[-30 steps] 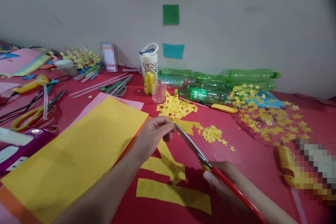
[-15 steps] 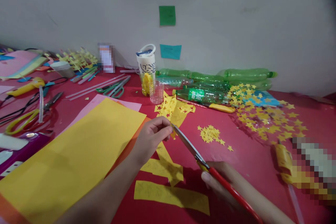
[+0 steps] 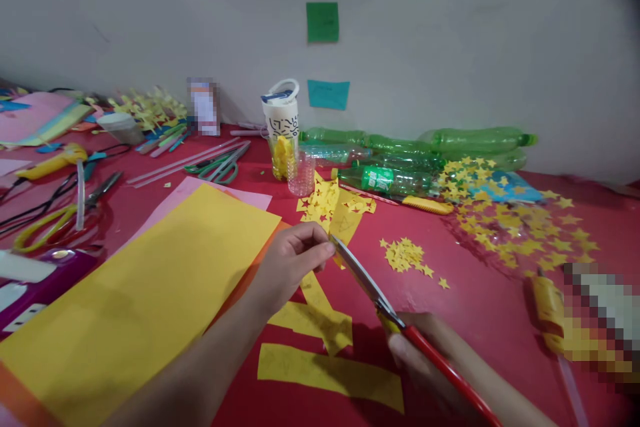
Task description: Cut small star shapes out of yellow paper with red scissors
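Note:
My left hand [image 3: 290, 260] is closed in a pinch on a small bit of yellow paper, mostly hidden by the fingertips. Right at those fingertips are the tips of the scissors [image 3: 361, 275], whose blades look nearly closed. My right hand [image 3: 425, 350] is wrapped around their red handles. Just beyond the fingers lies a yellow strip [image 3: 345, 219] with a star drawn on it, beside paper scraps with star-shaped holes [image 3: 320, 199]. A small pile of cut yellow stars [image 3: 404, 255] is to the right. Nearer to me are more yellow strips [image 3: 330, 373].
Large yellow sheets [image 3: 190, 273] cover the left side of the red table. Green plastic bottles [image 3: 395, 179] and a white tumbler [image 3: 281, 113] stand or lie along the wall. Many stars [image 3: 520, 227] spread at right, near a yellow glue gun [image 3: 549, 310]. Other scissors [image 3: 220, 163] lie behind.
The view has shifted slightly, so most things sit a little to the right. Both hands keep nearly the same pose, with the scissor tips still at the left fingertips.

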The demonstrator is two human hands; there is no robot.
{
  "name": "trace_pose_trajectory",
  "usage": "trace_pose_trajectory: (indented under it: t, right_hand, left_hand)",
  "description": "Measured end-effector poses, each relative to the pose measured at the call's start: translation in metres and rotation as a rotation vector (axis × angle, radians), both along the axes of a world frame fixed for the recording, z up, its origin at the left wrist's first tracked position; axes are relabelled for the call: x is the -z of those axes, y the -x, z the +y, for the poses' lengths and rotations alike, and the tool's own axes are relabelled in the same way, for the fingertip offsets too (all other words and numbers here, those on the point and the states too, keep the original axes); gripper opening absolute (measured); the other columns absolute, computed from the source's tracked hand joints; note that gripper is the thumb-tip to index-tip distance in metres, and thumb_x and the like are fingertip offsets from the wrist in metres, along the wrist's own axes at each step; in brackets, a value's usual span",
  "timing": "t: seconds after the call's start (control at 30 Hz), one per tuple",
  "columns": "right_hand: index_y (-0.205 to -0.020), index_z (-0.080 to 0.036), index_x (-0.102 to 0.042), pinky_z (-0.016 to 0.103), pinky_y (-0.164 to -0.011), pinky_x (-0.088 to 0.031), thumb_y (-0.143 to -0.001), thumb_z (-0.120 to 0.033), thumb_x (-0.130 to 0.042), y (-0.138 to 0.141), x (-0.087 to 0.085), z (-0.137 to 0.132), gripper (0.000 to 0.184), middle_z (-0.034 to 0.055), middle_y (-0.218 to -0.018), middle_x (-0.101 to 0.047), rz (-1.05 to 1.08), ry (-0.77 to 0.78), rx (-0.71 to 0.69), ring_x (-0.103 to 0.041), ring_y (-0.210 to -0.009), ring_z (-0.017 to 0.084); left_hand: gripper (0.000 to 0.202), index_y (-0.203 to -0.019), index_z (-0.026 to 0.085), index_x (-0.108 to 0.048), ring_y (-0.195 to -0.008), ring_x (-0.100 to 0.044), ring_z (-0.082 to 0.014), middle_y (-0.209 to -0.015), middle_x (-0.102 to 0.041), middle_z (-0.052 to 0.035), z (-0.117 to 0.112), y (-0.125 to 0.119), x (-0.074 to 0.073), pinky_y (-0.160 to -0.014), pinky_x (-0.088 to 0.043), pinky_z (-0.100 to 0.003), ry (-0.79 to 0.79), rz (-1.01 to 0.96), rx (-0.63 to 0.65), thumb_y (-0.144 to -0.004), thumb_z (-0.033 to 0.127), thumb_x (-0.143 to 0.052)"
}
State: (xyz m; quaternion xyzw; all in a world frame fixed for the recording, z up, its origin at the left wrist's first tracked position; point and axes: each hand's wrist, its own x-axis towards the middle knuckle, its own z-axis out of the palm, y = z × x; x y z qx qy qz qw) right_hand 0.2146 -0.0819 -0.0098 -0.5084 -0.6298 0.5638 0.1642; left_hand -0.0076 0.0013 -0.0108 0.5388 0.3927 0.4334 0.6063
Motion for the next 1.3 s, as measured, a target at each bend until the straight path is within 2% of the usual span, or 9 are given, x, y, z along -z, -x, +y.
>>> trace_pose_trajectory:
  t: [0.2, 0.3, 0.37, 0.43, 0.5, 0.57, 0.87, 1.03, 1.3]
  right_hand:
    - [-0.061, -0.020, -0.038, 0.023, -0.042, -0.020, -0.084, -0.073, -0.035, 0.004, 0.003, -0.004, 0.058, -0.0043, -0.051, -0.040, -0.023, -0.011, 0.034, -0.032, -0.045, 0.008]
    - [-0.060, -0.020, -0.038, 0.023, -0.043, -0.020, -0.083, -0.074, -0.036, 0.005, 0.003, -0.004, 0.059, -0.0040, -0.051, -0.040, -0.020, -0.035, 0.044, -0.033, -0.046, 0.008]
    - [-0.060, -0.020, -0.037, 0.024, -0.043, -0.020, -0.081, -0.076, -0.035, 0.005, 0.005, -0.004, 0.060, -0.0040, -0.052, -0.038, -0.024, -0.043, 0.043, -0.031, -0.047, 0.009]
    - [-0.060, -0.021, -0.035, 0.024, -0.044, -0.019, -0.081, -0.076, -0.034, 0.005, 0.006, -0.004, 0.060, -0.0042, -0.052, -0.037, -0.030, -0.049, 0.042, -0.030, -0.047, 0.009]
    - [-0.060, -0.021, -0.034, 0.024, -0.044, -0.019, -0.082, -0.075, -0.035, 0.005, 0.007, -0.004, 0.058, -0.0047, -0.052, -0.036, -0.026, -0.053, 0.045, -0.029, -0.047, 0.009]
    - [-0.061, -0.021, -0.034, 0.024, -0.043, -0.018, -0.082, -0.073, -0.038, 0.005, 0.006, -0.004, 0.057, -0.0052, -0.052, -0.035, -0.013, -0.044, 0.051, -0.028, -0.047, 0.008]
    - [-0.064, -0.019, -0.036, 0.022, -0.044, -0.021, -0.086, -0.068, -0.039, 0.001, -0.003, -0.001, 0.053, -0.0052, -0.058, -0.033, 0.039, -0.030, -0.027, -0.028, -0.052, 0.009]
    - [-0.061, -0.021, -0.034, 0.024, -0.043, -0.017, -0.083, -0.073, -0.037, 0.003, 0.001, -0.002, 0.057, -0.0060, -0.052, -0.032, 0.053, -0.014, 0.019, -0.028, -0.046, 0.008]
    - [-0.061, -0.021, -0.035, 0.022, -0.040, -0.018, -0.080, -0.076, -0.039, 0.005, 0.001, -0.003, 0.058, -0.0062, -0.049, -0.035, 0.029, 0.052, 0.046, -0.029, -0.042, 0.006]
  left_hand:
    - [0.013, -0.070, 0.020, -0.059, -0.060, -0.043, -0.0086, -0.064, -0.049, 0.0037, -0.002, -0.003, 0.000, -0.058, -0.035, -0.023, -0.043, 0.007, -0.040, -0.082, 0.020, -0.061]
    - [0.016, -0.065, 0.019, -0.059, -0.075, -0.048, -0.0101, -0.079, -0.052, 0.0012, -0.003, -0.004, -0.003, -0.069, -0.038, -0.023, -0.126, 0.028, -0.096, -0.080, 0.016, -0.063]
    - [0.017, -0.062, 0.018, -0.058, -0.081, -0.049, -0.0108, -0.088, -0.054, 0.0000, -0.004, -0.004, -0.004, -0.071, -0.039, -0.022, -0.127, 0.042, -0.121, -0.079, 0.016, -0.064]
    - [0.017, -0.064, 0.018, -0.058, -0.072, -0.049, -0.0099, -0.083, -0.054, 0.0005, -0.005, -0.004, -0.004, -0.064, -0.039, -0.022, -0.084, 0.034, -0.103, -0.080, 0.018, -0.063]
    - [0.016, -0.067, 0.019, -0.057, -0.061, -0.045, -0.0091, -0.069, -0.050, 0.0026, -0.005, -0.004, -0.003, -0.058, -0.037, -0.023, -0.060, 0.011, -0.065, -0.082, 0.020, -0.061]
    - [0.015, -0.069, 0.019, -0.058, -0.058, -0.043, -0.0091, -0.062, -0.047, 0.0038, -0.005, -0.004, -0.002, -0.056, -0.036, -0.023, -0.069, -0.008, -0.050, -0.083, 0.021, -0.060]
    - [0.013, -0.069, 0.018, -0.059, -0.063, -0.042, -0.0081, -0.066, -0.049, 0.0035, -0.002, 0.000, -0.003, -0.060, -0.036, -0.021, -0.085, -0.035, 0.002, -0.082, 0.016, -0.060]
    - [0.014, -0.068, 0.017, -0.059, -0.062, -0.043, -0.0081, -0.065, -0.049, 0.0036, -0.001, 0.000, -0.001, -0.060, -0.036, -0.021, -0.054, -0.050, 0.012, -0.081, 0.016, -0.061]
    - [0.014, -0.066, 0.017, -0.059, -0.060, -0.045, -0.0084, -0.063, -0.051, 0.0032, 0.001, 0.000, 0.000, -0.060, -0.037, -0.022, -0.021, -0.084, 0.028, -0.080, 0.017, -0.062]
